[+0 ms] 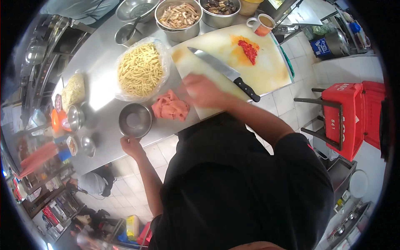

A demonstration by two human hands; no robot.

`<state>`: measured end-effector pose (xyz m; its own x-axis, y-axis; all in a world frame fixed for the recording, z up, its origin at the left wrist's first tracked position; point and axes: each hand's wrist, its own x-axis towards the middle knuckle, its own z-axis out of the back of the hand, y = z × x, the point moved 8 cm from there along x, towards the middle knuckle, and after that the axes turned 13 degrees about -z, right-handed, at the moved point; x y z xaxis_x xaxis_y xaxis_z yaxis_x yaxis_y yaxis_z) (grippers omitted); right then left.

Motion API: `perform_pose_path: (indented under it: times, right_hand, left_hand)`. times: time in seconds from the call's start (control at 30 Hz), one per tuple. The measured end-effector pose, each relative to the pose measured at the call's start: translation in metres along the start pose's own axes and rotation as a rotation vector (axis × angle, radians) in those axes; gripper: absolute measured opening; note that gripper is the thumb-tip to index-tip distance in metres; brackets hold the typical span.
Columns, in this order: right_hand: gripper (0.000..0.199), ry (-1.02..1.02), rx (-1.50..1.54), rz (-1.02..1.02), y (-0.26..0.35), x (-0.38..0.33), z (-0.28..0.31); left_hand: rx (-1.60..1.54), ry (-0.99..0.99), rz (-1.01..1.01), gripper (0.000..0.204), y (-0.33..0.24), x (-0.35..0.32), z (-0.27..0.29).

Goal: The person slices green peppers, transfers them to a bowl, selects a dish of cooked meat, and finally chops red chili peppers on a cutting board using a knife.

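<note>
My left hand (131, 146) pinches the near rim of a small metal bowl (136, 118), which looks hollow with nothing visible in it. Over the near left part of the cutting board (200, 37) is my right hand (204, 91), its fingers smeared by motion. Between the bowl and that hand lies a crumpled pink cloth (170, 106). A large knife (225, 71) with a black handle rests across the board, its handle toward me. Farther right on the board sits a small heap of chopped red pieces (248, 51), with an orange stain around it.
A plastic-lined container of thick yellow noodles (141, 68) stands beyond the bowl. Metal pots of sliced food (180, 16) and dark pieces (220, 6) line the back. A mug (262, 24) sits at the board's far right corner. Red stacked chairs (346, 112) stand at right.
</note>
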<state>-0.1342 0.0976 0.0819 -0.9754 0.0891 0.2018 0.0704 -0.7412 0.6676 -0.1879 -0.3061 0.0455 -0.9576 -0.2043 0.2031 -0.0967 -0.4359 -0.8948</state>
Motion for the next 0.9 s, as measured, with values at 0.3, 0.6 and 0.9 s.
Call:
perform_pose_path:
  times: [0.3, 0.6, 0.9]
  right_hand:
    - [0.035, -0.267, -0.233, -0.549, -0.183, -0.048, 0.185]
    - [0.054, 0.104, -0.342, -0.688, -0.126, -0.122, 0.088]
    - [0.037, -0.024, -0.135, -0.756, -0.169, -0.177, 0.225]
  left_hand:
    - [-0.338, 0.067, 0.235, 0.018, -0.020, -0.034, -0.054]
    - [-0.575, 0.247, 0.293, 0.010, -0.040, -0.061, -0.119]
    - [-0.621, 0.225, 0.309, 0.009, -0.052, -0.110, -0.148]
